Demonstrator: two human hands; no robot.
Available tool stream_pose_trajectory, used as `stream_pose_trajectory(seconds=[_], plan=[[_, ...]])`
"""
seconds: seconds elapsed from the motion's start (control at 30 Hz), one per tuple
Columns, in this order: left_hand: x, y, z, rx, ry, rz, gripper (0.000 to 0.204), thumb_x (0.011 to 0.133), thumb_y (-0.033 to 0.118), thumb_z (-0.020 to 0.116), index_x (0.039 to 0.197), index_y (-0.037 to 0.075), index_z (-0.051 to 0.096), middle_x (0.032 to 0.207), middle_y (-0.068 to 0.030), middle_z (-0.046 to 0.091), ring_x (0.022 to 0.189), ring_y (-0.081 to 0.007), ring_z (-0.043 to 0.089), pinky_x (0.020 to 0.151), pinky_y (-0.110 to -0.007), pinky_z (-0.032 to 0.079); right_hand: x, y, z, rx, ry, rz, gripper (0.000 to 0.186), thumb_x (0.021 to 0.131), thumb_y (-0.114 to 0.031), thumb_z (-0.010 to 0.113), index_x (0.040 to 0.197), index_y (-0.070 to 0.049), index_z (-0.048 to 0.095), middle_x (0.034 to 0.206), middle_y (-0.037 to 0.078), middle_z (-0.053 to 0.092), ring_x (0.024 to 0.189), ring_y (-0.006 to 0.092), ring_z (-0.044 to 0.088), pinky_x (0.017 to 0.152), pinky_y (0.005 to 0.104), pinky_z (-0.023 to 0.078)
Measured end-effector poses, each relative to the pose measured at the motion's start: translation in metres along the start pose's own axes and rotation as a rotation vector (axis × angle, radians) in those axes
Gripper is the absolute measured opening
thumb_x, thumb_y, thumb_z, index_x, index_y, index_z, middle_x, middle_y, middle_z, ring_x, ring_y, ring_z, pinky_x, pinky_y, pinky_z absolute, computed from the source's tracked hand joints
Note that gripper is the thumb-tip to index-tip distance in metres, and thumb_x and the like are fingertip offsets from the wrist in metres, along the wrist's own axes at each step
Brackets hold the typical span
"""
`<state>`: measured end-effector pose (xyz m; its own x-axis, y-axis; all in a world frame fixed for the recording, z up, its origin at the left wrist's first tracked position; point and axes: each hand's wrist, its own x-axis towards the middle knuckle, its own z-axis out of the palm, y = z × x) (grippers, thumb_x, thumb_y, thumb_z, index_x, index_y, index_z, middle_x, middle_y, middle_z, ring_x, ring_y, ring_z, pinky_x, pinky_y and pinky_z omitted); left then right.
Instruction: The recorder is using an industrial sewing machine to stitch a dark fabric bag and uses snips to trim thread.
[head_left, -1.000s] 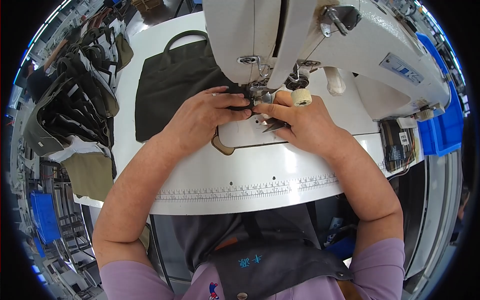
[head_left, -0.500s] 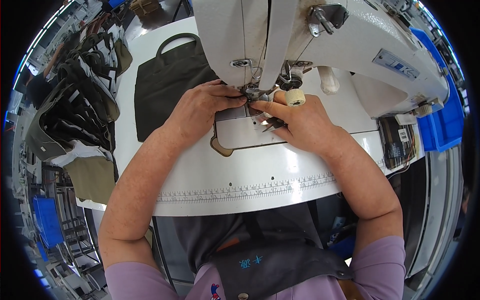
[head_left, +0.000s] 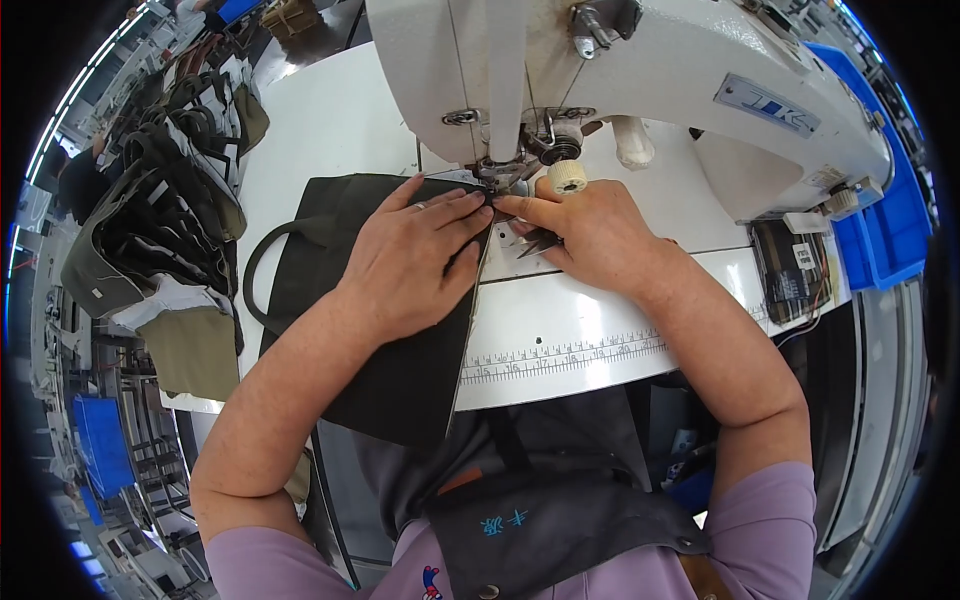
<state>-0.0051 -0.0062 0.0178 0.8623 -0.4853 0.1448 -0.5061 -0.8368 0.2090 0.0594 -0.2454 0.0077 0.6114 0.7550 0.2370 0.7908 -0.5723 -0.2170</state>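
Note:
A dark olive fabric bag piece (head_left: 385, 400) with a loop handle lies turned sideways on the white table (head_left: 570, 365), overhanging its front edge. Its top corner reaches the presser foot (head_left: 501, 175) of a white sewing machine (head_left: 640, 60). My left hand (head_left: 408, 260) rests on the fabric with fingers laid out toward the needle area. My right hand (head_left: 590, 240) holds metal snips (head_left: 538, 243), blades pointing left, while its index fingertip touches the fabric edge beside the foot. The exact stitching point is partly hidden by machine parts and fingertips.
A pile of dark and olive fabric pieces (head_left: 150, 240) crowds the table's left side. A blue tray (head_left: 890, 230) sits at the right, near a small black box (head_left: 785, 275). A blue crate (head_left: 98, 445) stands low at the far left, among racks.
The bag has swung round, its handle now to the left and its body toward me over the front edge. My left hand has moved down and spread across it; my right hand stays near the foot.

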Motion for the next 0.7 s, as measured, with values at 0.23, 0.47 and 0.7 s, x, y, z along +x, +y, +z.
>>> stream_pose_trajectory(seconds=[0.23,0.47,0.7], plan=[[-0.005,-0.012,0.010,-0.114,0.039,0.075,0.053,0.091,0.022,0.064,0.143,0.011,0.060,0.152,-0.0098,0.051,0.144,-0.0291,0.045,0.123,-0.057,0.028,0.000,0.000,0.001,-0.030,-0.009,0.002,0.044,0.083,-0.021,0.076,0.126,-0.016,0.070,0.107,0.005,0.070,0.089,0.0282,0.071,0.075,0.0423,0.056],[0.000,-0.013,0.015,-0.083,0.086,0.034,0.052,0.093,0.024,0.064,0.144,0.011,0.058,0.152,-0.0123,0.051,0.145,-0.0316,0.044,0.122,-0.059,0.028,0.000,0.000,0.000,-0.036,-0.001,0.013,0.044,0.082,-0.021,0.077,0.126,-0.016,0.070,0.106,0.005,0.070,0.088,0.0281,0.071,0.074,0.0421,0.056],[-0.003,0.008,0.025,-0.079,0.142,-0.067,0.050,0.096,0.025,0.064,0.144,0.012,0.058,0.153,-0.0142,0.050,0.147,-0.0341,0.041,0.120,-0.065,0.026,0.000,0.004,-0.002,-0.004,0.018,0.010,0.039,0.082,-0.017,0.075,0.121,-0.015,0.071,0.100,0.005,0.069,0.085,0.0290,0.070,0.073,0.0423,0.056]])
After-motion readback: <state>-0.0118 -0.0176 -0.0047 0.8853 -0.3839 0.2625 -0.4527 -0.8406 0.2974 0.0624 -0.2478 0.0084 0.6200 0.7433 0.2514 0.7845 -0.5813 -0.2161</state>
